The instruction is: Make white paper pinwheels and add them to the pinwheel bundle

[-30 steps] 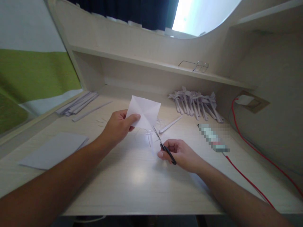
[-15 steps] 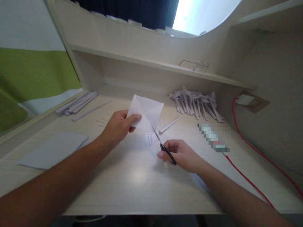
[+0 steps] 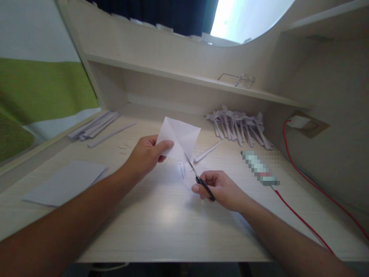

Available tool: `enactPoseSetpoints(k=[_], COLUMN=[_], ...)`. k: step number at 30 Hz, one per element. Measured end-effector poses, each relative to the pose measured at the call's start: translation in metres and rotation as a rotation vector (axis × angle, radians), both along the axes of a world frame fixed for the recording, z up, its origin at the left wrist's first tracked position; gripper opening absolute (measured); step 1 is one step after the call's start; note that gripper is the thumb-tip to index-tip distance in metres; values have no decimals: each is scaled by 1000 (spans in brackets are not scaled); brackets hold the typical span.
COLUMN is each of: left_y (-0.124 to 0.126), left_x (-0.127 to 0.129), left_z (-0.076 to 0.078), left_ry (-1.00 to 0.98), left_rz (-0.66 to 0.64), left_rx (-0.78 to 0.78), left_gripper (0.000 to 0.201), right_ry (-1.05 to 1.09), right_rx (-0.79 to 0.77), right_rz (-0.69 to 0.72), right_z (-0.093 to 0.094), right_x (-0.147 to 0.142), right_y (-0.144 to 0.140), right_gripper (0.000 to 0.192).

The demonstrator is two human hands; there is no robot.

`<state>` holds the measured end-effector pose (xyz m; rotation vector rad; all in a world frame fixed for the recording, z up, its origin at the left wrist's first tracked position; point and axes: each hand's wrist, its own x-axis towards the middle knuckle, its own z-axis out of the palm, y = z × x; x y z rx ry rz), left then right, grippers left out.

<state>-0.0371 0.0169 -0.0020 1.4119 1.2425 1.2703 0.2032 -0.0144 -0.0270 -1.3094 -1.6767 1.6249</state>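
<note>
One flat grey sheet is seen at the far left of the pale wood-grain desk, and behind it one loose stack of long paper strips. One creased white paper square is pinched at its lower left edge between thumb and fingers of the left hand and is held tilted above the desk's middle. One pair of black-handled scissors is gripped by the right hand, the thin metal blades meeting the square's lower edge. Farther right, one heap of folded paper pieces is seen, then one thin red cable. One pair of wire-framed glasses is seen on the shelf.
</note>
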Motion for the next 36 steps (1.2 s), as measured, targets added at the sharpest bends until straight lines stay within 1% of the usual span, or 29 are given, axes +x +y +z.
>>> enactPoseSetpoints(k=[12, 20, 25, 36], left_y=[-1, -1, -2, -4], left_x=[1, 1, 3, 5], left_z=[2, 2, 0, -1], left_ry=[-15, 12, 69, 85], left_rz=[11, 17, -13, -42], left_rx=[2, 6, -12, -10], left_gripper=[30, 32, 33, 34], right_ry=[-53, -50, -23, -14], right_rx=[23, 31, 30, 23], right_rz=[-27, -45, -23, -36], right_z=[0, 0, -1, -2], right_x=[1, 0, 0, -1], right_y=[0, 0, 0, 0], right_gripper=[50, 45, 43, 43])
